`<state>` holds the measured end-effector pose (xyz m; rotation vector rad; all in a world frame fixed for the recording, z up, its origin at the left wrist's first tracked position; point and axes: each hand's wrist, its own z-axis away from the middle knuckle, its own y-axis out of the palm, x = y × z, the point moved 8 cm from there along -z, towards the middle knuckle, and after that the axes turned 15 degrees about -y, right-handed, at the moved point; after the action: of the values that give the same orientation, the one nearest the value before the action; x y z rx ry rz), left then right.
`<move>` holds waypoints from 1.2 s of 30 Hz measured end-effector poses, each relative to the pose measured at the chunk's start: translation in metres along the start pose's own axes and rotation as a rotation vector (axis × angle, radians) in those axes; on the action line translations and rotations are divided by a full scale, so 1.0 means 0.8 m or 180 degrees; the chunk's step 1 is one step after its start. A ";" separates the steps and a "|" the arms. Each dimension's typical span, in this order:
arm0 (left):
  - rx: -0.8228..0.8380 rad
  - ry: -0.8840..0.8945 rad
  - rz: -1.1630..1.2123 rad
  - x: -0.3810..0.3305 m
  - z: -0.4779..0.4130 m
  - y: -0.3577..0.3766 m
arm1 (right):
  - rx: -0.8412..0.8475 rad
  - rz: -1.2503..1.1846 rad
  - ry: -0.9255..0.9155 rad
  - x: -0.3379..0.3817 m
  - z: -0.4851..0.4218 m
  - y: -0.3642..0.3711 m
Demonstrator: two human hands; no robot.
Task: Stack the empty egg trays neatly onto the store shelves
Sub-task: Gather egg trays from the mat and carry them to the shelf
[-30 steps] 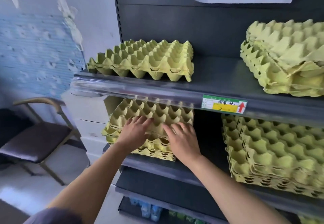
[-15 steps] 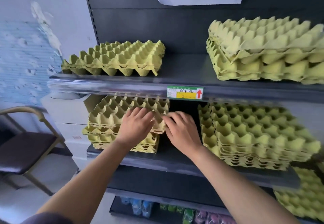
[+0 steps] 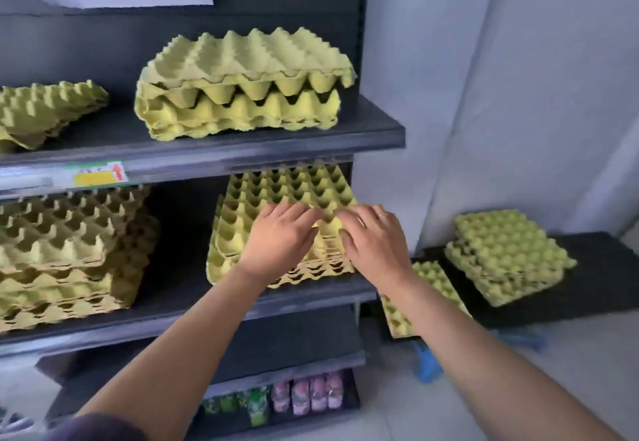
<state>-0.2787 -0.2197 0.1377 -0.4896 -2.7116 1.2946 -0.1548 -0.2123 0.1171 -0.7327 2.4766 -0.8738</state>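
Yellow tray stack (image 3: 297, 191), left hand (image 3: 281, 236) and right hand (image 3: 375, 245) flat atop, side by side, grips spread.

1. I saw my left grip (image 3: 280, 238) and right grip (image 3: 375, 248) resting flat on the tray stack (image 3: 238, 223) on the middle shelf (image 3: 179, 278).
2. A second stack (image 3: 242, 95) sat on the upper shelf (image 3: 103, 143).
3. Loose trays (image 3: 508, 254) lay on a dark surface (image 3: 605, 285) to the right.

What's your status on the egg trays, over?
Left hand, right hand flat on yellow-green moulded-pulp egg-tray stack, middle dark shelf. Stack layers uneven. Nothing blocks it.
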 end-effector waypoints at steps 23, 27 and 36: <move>0.2020 0.1213 0.0815 -0.454 -0.207 0.404 | 0.2164 0.0551 0.2120 -0.500 0.339 -0.009; 0.2219 0.1240 0.0715 -0.505 -0.222 0.461 | 0.2315 0.0539 0.2320 -0.572 0.394 -0.010; 0.2687 0.0543 0.0486 -0.596 -0.250 0.580 | 0.2817 -0.0028 0.2669 -0.734 0.510 0.014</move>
<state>0.3292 0.0452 -0.0691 -0.6501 -1.7691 2.1202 0.5145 -0.0376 -0.0654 -0.0335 2.2366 -2.4097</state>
